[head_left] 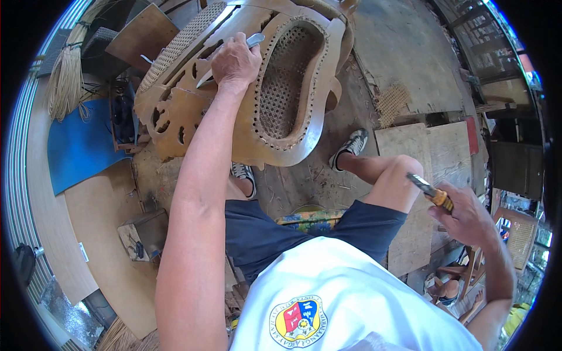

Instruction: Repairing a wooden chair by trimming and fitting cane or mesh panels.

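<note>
My left hand (236, 65) is closed around a tool with a rounded silver end (255, 40) and rests over a carved wooden chair frame (293, 153). A pale pointed piece (204, 78) shows below that hand; whether it belongs to the same tool, I cannot tell. The frame has woven cane (281, 82) in its rounded opening and a row of small holes along the rim. Out to the right, above the boards and apart from the chair, my right hand (468, 216) grips a short hand tool (432, 193) with an orange-and-black handle and a metal end.
Bundled cane strands (65, 82) hang at the left by a blue sheet (88, 146). A wooden block (143, 234) stands on the left. Plywood boards (404, 193) cover the floor at right, near a cane scrap (392, 104). A cane-panelled chair (518, 237) is at far right.
</note>
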`<state>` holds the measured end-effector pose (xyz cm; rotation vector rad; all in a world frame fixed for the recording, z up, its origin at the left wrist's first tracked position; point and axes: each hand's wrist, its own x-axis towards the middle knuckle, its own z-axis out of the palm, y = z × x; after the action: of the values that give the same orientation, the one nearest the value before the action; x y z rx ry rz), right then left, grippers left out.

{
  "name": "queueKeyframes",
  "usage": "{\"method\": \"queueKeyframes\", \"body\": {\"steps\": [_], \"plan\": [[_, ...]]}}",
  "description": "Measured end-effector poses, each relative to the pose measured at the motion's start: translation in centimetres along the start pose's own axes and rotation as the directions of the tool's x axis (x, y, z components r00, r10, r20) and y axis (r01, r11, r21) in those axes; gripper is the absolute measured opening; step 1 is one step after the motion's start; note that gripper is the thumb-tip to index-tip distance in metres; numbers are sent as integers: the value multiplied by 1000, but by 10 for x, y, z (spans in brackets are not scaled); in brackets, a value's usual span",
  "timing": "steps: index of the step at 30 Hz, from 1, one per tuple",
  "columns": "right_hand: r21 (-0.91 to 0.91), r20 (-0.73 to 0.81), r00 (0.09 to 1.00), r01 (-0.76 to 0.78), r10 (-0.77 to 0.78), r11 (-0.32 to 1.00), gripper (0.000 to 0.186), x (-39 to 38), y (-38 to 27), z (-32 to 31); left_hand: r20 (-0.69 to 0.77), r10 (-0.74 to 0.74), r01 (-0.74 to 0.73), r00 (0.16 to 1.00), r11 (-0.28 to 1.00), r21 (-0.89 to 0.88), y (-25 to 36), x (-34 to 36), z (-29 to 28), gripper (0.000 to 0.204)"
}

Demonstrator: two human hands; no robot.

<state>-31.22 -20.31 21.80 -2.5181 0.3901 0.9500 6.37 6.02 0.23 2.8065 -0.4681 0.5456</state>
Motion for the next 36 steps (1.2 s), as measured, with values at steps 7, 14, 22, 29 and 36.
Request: {"method": "queueKeyframes", "body": {"steps": [7, 14, 22, 29, 36], "plan": [[926, -192, 969, 128, 152, 354, 29, -14, 30, 134, 16, 14, -14, 1000, 1000, 16, 13, 2, -3, 33], [457, 91, 933, -350, -348, -818, 44, 82, 0, 237, 90, -34, 30, 995, 998, 47, 20, 3, -3, 34], [854, 139, 658, -458, -740, -247, 63, 145, -53, 222, 80, -54, 47, 995, 996, 82, 16, 4, -5, 34], [840, 97, 569, -487, -817, -239, 63, 187, -66, 222, 95, -68, 61, 993, 995, 75, 19, 4, -6, 32], [825, 71, 583, -491, -809, -281, 62, 199, -74, 221, 108, -76, 68, 991, 995, 74, 21, 3, -8, 32]]}}
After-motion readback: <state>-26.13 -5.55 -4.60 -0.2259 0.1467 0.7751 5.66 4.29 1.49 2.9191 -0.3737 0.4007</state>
